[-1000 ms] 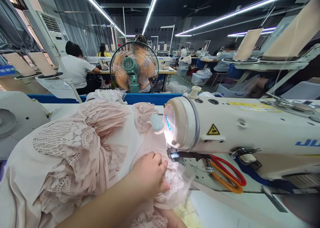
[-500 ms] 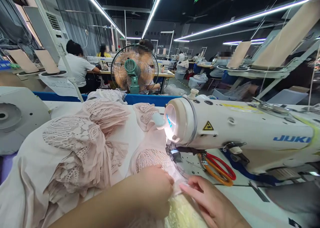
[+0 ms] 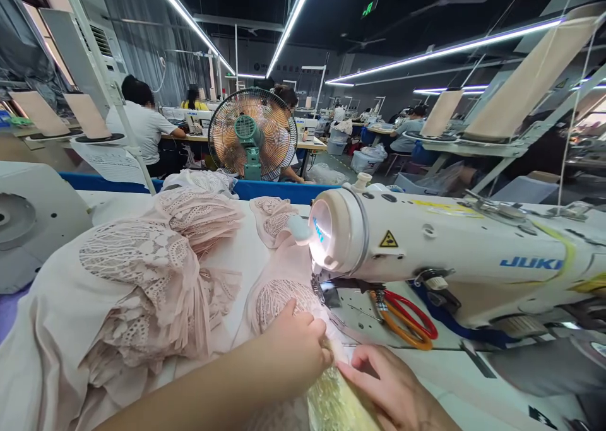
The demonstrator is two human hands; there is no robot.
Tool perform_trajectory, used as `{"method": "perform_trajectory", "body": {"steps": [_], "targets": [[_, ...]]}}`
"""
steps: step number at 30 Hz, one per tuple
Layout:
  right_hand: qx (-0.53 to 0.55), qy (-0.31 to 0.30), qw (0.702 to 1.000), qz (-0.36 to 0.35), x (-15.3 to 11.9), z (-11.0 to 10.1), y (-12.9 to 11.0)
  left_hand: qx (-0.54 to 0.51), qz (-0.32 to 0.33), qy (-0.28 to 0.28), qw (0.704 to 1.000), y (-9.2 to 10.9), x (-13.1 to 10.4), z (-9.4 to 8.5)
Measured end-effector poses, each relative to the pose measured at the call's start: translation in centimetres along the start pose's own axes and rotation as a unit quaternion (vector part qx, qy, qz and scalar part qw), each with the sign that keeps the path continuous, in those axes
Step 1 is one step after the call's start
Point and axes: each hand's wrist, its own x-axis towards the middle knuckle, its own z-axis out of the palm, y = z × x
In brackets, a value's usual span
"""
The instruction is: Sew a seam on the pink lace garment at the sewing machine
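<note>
Left hand (image 3: 296,349) curled down on pink lace fabric (image 3: 279,295), fingertips (image 3: 310,320) pinching and pressing it flat just short of presser foot (image 3: 322,289). Right hand (image 3: 391,390) lower right, index finger (image 3: 353,373) extended, touching pale yellow lace strip (image 3: 334,406) right beside left fingertips; whether anything is actually gripped, cannot tell, palm side hidden. Yellow strip running under both hands toward bottom edge. Pink lace piece ahead of left fingertips, reaching under head of white JUKI sewing machine (image 3: 454,254), lit by machine lamp. Red and orange handled scissors (image 3: 407,320) on machine bed, beyond right fingers, apart from them. Heap of pink lace garments (image 3: 142,279) left of left forearm, spread over table (image 3: 426,368). Green-hubbed fan (image 3: 253,134) far beyond fingers; seated person in white shirt (image 3: 142,128) at back left.
</note>
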Motion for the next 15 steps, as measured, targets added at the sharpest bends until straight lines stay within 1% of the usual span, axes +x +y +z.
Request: {"method": "perform_trajectory", "body": {"steps": [3,7,11,15], "targets": [[-0.024,-0.017,1.0,0.003,0.6,-0.1,-0.4,0.006,0.0,0.002,1.0,-0.6,0.1,0.2],[-0.044,-0.077,0.996,0.0,1.1,0.1,-0.4,-0.008,0.03,0.005,0.999,-1.2,0.3,0.7],[-0.057,-0.082,0.994,0.042,1.6,0.5,-0.3,-0.041,0.052,-0.001,0.998,-1.8,0.6,1.0],[-0.058,-0.126,0.988,0.063,2.4,0.0,-0.1,-0.063,0.046,0.006,0.997,-2.6,0.9,1.1]]}}
